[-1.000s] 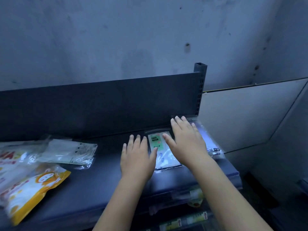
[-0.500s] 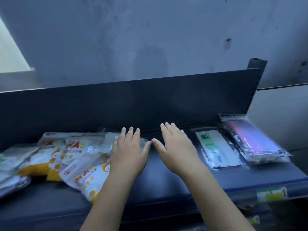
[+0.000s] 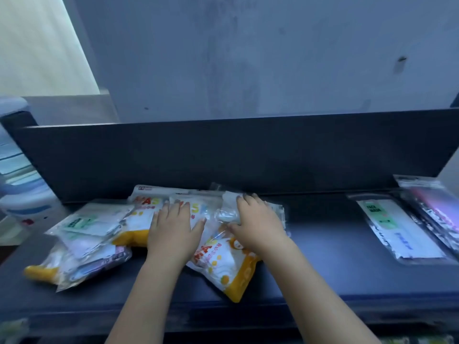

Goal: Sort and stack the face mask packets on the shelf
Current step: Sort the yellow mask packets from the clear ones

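A loose heap of face mask packets covers the left half of the dark shelf [image 3: 323, 269]. My left hand [image 3: 172, 229] lies flat, fingers apart, on a white-and-yellow packet [image 3: 146, 209]. My right hand [image 3: 258, 222] rests on a clear packet [image 3: 227, 212], fingers curled over its top edge and thumb at its lower edge. Another white-and-yellow packet [image 3: 223, 266] lies below both hands. At the far right two packets lie side by side: a green-label packet [image 3: 395, 229] and a purple packet [image 3: 437, 207].
The shelf's dark back panel [image 3: 248, 155] rises behind the packets, with a grey wall above. More clear and green packets [image 3: 87, 227] and a yellow-edged one [image 3: 42, 271] lie at the left. A white and blue container [image 3: 22, 194] stands beyond the shelf's left end.
Both hands have moved left, off the green-label packet at the right end and onto the mixed heap. The view has swung left with them.
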`<action>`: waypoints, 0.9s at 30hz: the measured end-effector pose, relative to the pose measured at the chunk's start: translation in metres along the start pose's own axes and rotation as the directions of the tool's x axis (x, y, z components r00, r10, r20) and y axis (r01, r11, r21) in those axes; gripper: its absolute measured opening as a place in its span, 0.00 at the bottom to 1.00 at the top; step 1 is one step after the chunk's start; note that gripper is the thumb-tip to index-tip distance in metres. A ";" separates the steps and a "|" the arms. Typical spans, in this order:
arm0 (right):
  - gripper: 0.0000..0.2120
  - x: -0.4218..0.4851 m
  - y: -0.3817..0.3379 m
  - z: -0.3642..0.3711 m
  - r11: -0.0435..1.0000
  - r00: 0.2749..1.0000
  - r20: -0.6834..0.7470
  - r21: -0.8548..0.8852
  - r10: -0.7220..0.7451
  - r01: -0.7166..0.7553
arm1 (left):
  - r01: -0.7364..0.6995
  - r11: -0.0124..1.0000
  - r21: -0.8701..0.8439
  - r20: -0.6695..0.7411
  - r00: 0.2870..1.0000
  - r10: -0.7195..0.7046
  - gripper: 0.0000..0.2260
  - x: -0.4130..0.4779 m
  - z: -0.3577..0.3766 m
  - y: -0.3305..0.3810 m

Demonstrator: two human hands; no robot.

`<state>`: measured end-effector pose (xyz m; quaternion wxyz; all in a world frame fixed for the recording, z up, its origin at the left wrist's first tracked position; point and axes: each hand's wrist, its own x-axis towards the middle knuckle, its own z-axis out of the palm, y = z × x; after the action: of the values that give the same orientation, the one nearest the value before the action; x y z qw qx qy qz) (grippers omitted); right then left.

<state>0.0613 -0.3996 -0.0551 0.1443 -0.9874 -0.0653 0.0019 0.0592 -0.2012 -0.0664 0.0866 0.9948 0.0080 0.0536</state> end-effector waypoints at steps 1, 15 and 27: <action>0.34 0.002 -0.005 0.006 1.000 0.999 0.020 -0.008 0.030 -0.030 | 0.000 1.000 -0.004 0.001 1.000 0.000 0.30 0.001 0.001 -0.009; 0.09 0.017 -0.048 0.032 0.986 0.979 -0.128 -0.034 0.160 -0.165 | -0.014 0.986 -0.166 0.005 1.000 0.015 0.31 0.006 0.009 -0.063; 0.17 0.002 -0.055 0.014 0.905 0.994 -0.051 0.422 0.092 -0.062 | -0.064 0.784 -0.617 -0.195 0.978 -0.074 0.26 0.005 -0.001 -0.049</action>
<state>0.0554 -0.3433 -0.0525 0.3550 -0.9346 -0.0190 -0.0130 0.0636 -0.1525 -0.0739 0.4073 0.8997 0.0016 0.1571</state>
